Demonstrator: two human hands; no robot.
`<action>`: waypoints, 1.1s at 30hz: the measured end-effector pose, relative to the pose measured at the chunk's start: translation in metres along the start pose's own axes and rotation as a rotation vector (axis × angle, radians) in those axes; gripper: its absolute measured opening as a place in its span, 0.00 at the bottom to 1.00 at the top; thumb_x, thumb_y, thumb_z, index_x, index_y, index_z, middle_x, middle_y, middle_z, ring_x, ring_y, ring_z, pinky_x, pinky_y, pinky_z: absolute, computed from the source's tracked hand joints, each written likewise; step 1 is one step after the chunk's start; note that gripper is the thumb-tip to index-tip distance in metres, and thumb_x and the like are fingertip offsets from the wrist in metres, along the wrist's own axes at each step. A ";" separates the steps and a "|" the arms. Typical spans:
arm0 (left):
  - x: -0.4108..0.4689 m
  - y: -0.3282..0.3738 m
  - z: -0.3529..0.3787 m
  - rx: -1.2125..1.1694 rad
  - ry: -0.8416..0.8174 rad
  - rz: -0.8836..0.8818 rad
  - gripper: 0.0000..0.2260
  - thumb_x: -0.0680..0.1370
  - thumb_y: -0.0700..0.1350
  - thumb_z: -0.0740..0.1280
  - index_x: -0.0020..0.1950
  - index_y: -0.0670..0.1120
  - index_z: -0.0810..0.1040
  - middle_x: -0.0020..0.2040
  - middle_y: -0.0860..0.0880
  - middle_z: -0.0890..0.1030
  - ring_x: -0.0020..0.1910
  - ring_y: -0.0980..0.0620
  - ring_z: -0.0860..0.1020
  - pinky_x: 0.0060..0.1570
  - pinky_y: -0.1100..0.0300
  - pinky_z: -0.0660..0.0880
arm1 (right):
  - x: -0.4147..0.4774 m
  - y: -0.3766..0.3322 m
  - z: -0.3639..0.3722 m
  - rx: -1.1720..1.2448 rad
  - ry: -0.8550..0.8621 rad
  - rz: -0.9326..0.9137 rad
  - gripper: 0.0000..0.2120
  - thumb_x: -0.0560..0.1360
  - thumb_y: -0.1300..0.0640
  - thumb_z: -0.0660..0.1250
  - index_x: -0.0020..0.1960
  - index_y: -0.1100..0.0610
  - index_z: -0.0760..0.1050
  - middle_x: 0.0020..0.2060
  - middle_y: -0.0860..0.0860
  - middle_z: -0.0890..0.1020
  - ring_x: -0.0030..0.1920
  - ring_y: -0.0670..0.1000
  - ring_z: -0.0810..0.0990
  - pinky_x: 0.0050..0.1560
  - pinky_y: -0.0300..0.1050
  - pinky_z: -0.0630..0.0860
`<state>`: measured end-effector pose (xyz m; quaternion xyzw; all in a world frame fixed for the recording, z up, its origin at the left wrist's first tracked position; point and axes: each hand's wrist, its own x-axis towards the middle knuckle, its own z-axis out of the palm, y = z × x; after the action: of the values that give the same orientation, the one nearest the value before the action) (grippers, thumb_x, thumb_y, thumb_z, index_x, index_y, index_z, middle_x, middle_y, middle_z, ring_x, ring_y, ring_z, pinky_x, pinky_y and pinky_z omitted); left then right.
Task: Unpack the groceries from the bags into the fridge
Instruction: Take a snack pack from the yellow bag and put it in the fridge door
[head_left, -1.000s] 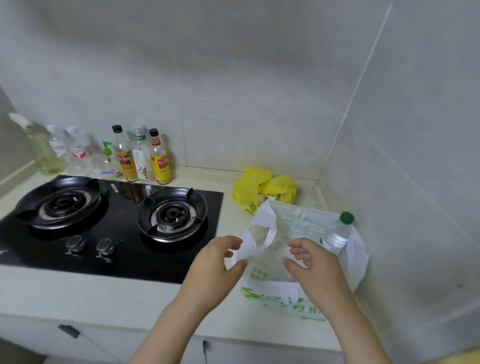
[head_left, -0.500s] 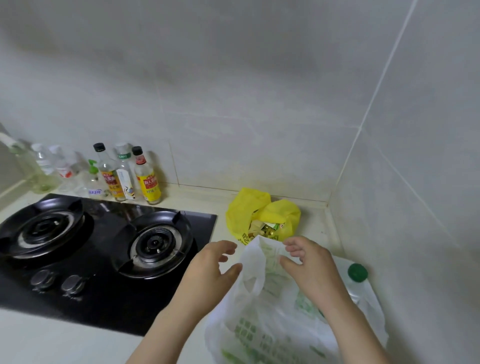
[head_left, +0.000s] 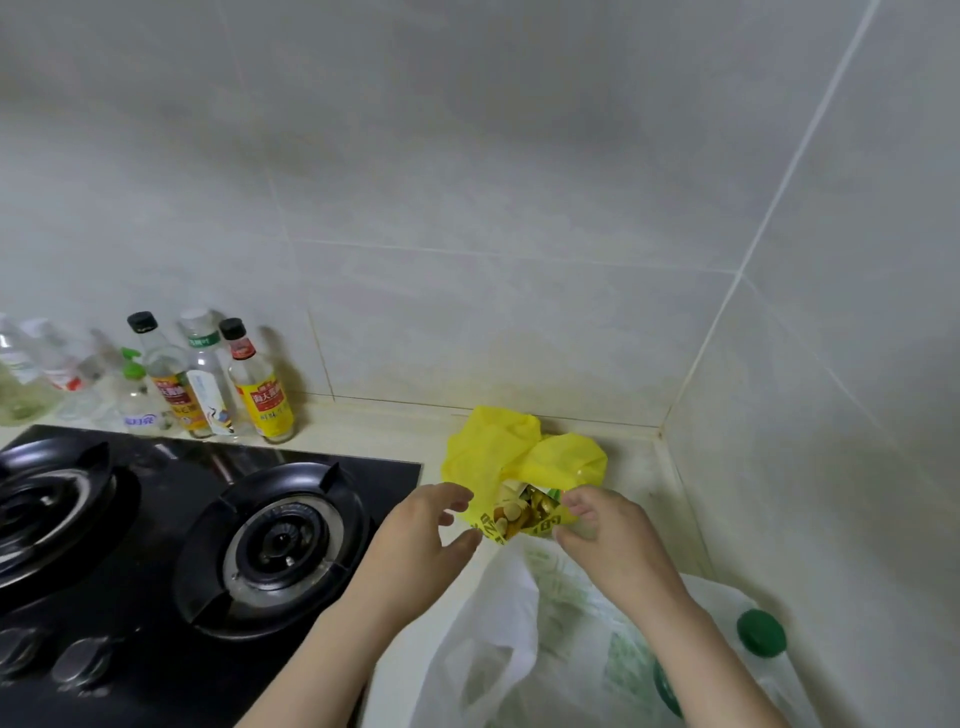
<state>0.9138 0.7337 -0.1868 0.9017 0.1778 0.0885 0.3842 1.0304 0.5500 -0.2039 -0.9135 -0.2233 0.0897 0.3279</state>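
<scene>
A yellow plastic bag (head_left: 519, 457) sits in the counter's back corner, its mouth open toward me and packaged food (head_left: 524, 512) showing inside. My left hand (head_left: 421, 540) hovers at the bag's left edge with thumb and fingers spread apart, holding nothing. The fingertips of my right hand (head_left: 613, 540) curl onto the right lip of the yellow bag's mouth and pinch it. Below my hands a white plastic bag (head_left: 498, 649) with green print lies slack. A clear bottle with a green cap (head_left: 761, 634) stands at its right side.
A black two-burner gas hob (head_left: 208, 519) fills the counter to the left. Several sauce and cleaning bottles (head_left: 208, 384) line the back wall behind it. Tiled walls close the corner at the back and on the right.
Both hands have let go of the white bag's handles and moved back to the yellow bag's mouth. The white bag has slumped. My view has tilted up and closer.
</scene>
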 end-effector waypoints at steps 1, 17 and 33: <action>0.007 -0.003 0.000 0.005 -0.011 0.000 0.16 0.75 0.49 0.69 0.63 0.53 0.74 0.56 0.58 0.77 0.52 0.60 0.76 0.56 0.62 0.74 | 0.008 0.000 0.002 -0.030 -0.003 -0.002 0.16 0.73 0.54 0.71 0.60 0.52 0.77 0.55 0.48 0.79 0.57 0.48 0.77 0.57 0.42 0.73; 0.082 -0.042 0.025 0.011 -0.121 -0.015 0.15 0.76 0.48 0.68 0.62 0.53 0.75 0.58 0.56 0.76 0.54 0.59 0.75 0.56 0.62 0.73 | 0.102 0.010 0.051 -0.414 -0.132 -0.047 0.17 0.75 0.50 0.67 0.63 0.50 0.78 0.69 0.53 0.69 0.70 0.54 0.66 0.68 0.41 0.62; 0.134 -0.032 0.060 0.297 -0.240 0.183 0.18 0.77 0.50 0.66 0.67 0.55 0.74 0.78 0.48 0.53 0.76 0.46 0.53 0.72 0.56 0.57 | 0.112 0.032 0.061 -0.568 -0.141 -0.057 0.16 0.77 0.51 0.63 0.61 0.55 0.76 0.62 0.51 0.74 0.65 0.53 0.69 0.66 0.45 0.67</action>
<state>1.0469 0.7661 -0.2484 0.9648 0.0592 -0.0123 0.2559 1.1218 0.6144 -0.2732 -0.9536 -0.2872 0.0777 0.0452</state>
